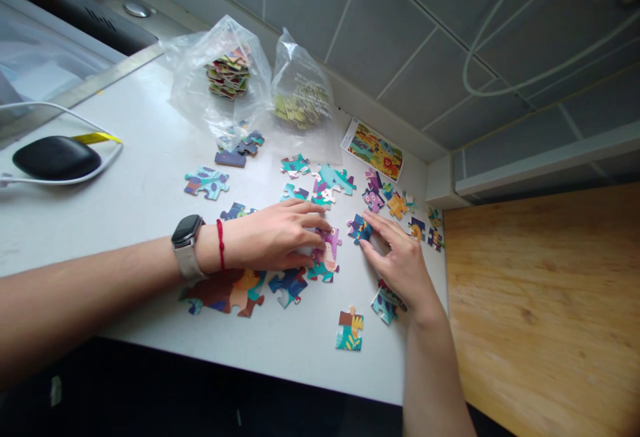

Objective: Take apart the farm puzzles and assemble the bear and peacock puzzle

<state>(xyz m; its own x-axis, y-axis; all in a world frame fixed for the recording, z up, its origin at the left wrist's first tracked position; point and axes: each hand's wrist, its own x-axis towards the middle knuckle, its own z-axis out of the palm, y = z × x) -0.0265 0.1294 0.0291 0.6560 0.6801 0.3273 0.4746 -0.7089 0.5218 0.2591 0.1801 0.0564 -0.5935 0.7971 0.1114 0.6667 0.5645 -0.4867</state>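
Observation:
My right hand (400, 257) pinches a dark blue puzzle piece (359, 228) with orange marks between thumb and fingertips, low over the white table. With its fingers apart and slightly bent, my left hand (287, 234) rests palm down at the edge of a pink and teal puzzle piece group (327, 257), hiding part of it. Under the left wrist lies a joined brown section (225, 290), partly covered. A dark blue and teal piece (289, 286) sits beside it. Near my right wrist is a teal leafy piece (386, 304), and a brown and teal piece (349, 330) lies closer to the front edge.
Two clear plastic bags (227, 77) of puzzle pieces stand at the back. A picture card (374, 148) lies against the wall. More loose pieces (397, 205) are scattered at right. A black oval device (57, 158) with white cable is at left, a wooden board (545, 304) at right.

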